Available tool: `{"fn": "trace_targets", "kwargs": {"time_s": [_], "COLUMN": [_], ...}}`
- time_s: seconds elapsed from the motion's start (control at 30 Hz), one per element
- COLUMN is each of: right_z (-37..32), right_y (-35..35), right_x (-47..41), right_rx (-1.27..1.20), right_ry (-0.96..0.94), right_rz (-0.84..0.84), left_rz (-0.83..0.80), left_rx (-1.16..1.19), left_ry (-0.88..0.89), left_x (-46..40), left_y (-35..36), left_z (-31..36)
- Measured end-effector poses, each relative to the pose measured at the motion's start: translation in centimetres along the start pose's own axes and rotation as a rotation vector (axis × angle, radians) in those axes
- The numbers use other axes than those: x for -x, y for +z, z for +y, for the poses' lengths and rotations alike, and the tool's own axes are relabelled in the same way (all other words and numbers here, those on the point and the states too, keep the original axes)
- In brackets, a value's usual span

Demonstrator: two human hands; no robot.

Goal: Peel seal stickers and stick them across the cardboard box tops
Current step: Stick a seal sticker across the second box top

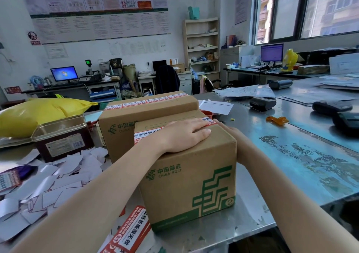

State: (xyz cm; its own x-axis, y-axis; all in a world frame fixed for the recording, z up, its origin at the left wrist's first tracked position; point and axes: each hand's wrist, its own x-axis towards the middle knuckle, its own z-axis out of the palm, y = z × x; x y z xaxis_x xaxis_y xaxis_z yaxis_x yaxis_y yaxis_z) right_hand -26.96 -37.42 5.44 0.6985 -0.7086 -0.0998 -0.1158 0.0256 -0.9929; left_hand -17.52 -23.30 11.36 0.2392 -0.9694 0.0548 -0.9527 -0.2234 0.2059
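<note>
Left hand lies flat, fingers straight, pressing a seal sticker down across the top of the near box, dead centre on the surface. The right hand reaches round the far side at about two o'clock of that box; its fingers are hidden behind the edge, so I can't tell how they sit. It looks to be steadying the carton or smoothing the sticker's far end over the rim.

My read: this is the pressing-down step, sticker already laid across the lid seam. The next move calls for a firm wipe along the strip to its ends, then a fresh sticker from the stack lying at seven o'clock by the box's foot.

At twelve o'clock, touching behind, sits a second box, its top already crossed by a row of red-and-white stickers. Peeled backing papers litter nine o'clock, with an open tin beyond them and a yellow bag at ten.

Writing: both cartons carry green print, "中国邮政 CHINA POST", with the logo; the near one shows a circled "2" at its lower corner. The spare stickers read "此标签撕毁无效" in black on white with red borders; their smaller print is too fine to read.
</note>
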Motion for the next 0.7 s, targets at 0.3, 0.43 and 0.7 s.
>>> {"fn": "trace_targets", "kwargs": {"time_s": [0.3, 0.43, 0.7], "right_z": [0.2, -0.7, -3.5], "right_y": [-0.1, -0.3, -0.5], "right_x": [1.2, 1.7, 2.0], "right_rx": [0.074, 0.053, 0.170], "right_ry": [-0.108, -0.210, -0.063], "right_rz": [0.022, 0.040, -0.101], "left_rz": [0.007, 0.021, 0.047], "left_rx": [0.012, 0.011, -0.089], "left_ry": [-0.013, -0.057, -0.545], "left_x": [0.0, 0.3, 3.2], "left_y": [0.0, -0.1, -0.2], "left_z": [-0.1, 0.0, -3.8]}}
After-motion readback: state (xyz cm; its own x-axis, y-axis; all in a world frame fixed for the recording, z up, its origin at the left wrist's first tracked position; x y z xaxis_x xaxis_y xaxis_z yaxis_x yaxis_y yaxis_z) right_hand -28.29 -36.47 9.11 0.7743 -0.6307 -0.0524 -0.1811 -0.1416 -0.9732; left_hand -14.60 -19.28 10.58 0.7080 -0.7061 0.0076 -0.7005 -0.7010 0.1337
